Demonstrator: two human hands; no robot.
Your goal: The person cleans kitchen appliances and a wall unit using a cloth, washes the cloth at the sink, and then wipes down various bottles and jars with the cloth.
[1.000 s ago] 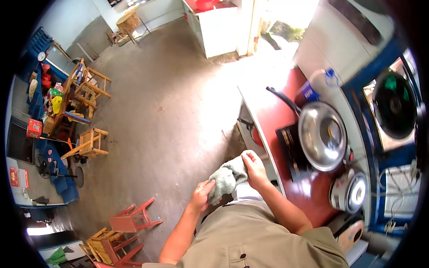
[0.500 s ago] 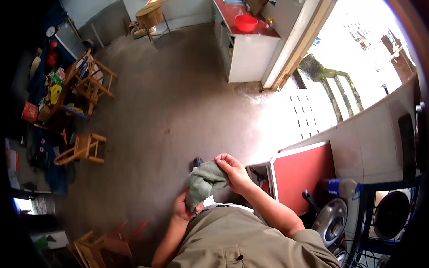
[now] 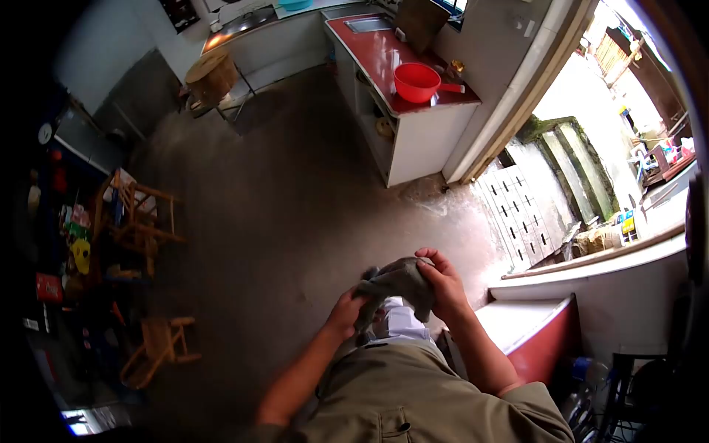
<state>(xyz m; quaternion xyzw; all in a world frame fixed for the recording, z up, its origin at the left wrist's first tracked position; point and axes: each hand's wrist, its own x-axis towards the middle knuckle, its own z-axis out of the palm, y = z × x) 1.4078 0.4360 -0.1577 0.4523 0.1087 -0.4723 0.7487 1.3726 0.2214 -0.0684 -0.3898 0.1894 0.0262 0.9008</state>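
- Ahead, we see a red basin (image 3: 416, 83) on the red-topped table (image 3: 373, 55), its inner wall showing; a sink (image 3: 369, 26) is set into the same top, and we cannot make out what lies in it.
- Beyond, a blue basin (image 3: 295, 4) is cut off by the top edge, so its inside is hidden from us.
- Under the table, we can see open shelves (image 3: 367, 111) holding a round thing (image 3: 384, 128) too dim to name.
- At lower right, we spot a bottle (image 3: 591, 371) in shadow, its contents unclear.
- Far left lies in darkness; we pick out only a red box (image 3: 49, 288) and a yellow item (image 3: 80, 256).
- Between our 2 hands, left hand (image 3: 347, 314) and right hand (image 3: 444, 286), the grey-green cloth (image 3: 402, 282) hangs in the air before the waist, above the floor (image 3: 258, 184).
- Its long axis runs sideways, higher at the right, arching between 2 ends that droop towards us.
- Our left fingers are clamped on its left end, partly hidden by folds; our right thumb and fingers pinch its upper right edge.
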